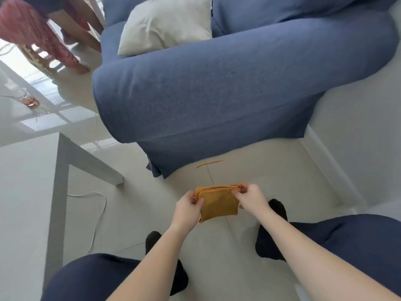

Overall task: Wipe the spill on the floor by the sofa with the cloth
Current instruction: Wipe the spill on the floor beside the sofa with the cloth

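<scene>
A folded mustard-yellow cloth [218, 203] hangs in the air above the pale tiled floor, held at both sides. My left hand [188, 204] pinches its left edge and my right hand [249, 197] grips its upper right corner. A thin orange streak, the spill [209, 164], lies on the floor just ahead of the cloth, close to the base of the blue sofa [217, 83]. The cloth is apart from the spill.
My knees and black-socked feet [272, 231] frame the floor below. A white table leg [95, 166] stands at the left, with a white cable [98, 213] on the floor beside it. A white cushion [165, 25] lies on the sofa. Another person's legs [65, 46] are at the far left.
</scene>
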Demonstrator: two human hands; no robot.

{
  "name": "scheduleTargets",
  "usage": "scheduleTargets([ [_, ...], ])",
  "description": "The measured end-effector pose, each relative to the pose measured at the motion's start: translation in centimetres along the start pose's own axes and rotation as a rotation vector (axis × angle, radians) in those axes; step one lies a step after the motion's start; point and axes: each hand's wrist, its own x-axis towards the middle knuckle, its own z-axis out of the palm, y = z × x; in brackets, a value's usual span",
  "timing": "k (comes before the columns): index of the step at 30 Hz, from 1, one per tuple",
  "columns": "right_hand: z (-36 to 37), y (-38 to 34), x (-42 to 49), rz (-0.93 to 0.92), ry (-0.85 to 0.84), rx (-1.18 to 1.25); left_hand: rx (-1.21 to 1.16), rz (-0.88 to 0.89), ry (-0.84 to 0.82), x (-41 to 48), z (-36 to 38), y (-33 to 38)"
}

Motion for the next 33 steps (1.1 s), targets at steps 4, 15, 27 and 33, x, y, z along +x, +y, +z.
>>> scheduleTargets([
  [4, 1.7, 2.7, 3.2, 0.128, -0.043, -0.012, 0.025, -0.108, -0.056, 3.7, 2.6, -2.9],
  [15, 4.3, 10.0, 14.1, 0.355, -0.08, -0.116, 0.048, -0.298, -0.194, 12.8, 9.3, -8.4],
  [27, 11.6, 12.6, 19.0, 0.306, 0.157, -0.234, 0.301, -0.291, 0.07, 19.5, 10.0, -12.2],
  [33, 16.1, 13.1, 19.6, 0.454, -0.026, -0.208, 0.582, -0.428, 0.028, 19.1, 6.3, -16.9],
])
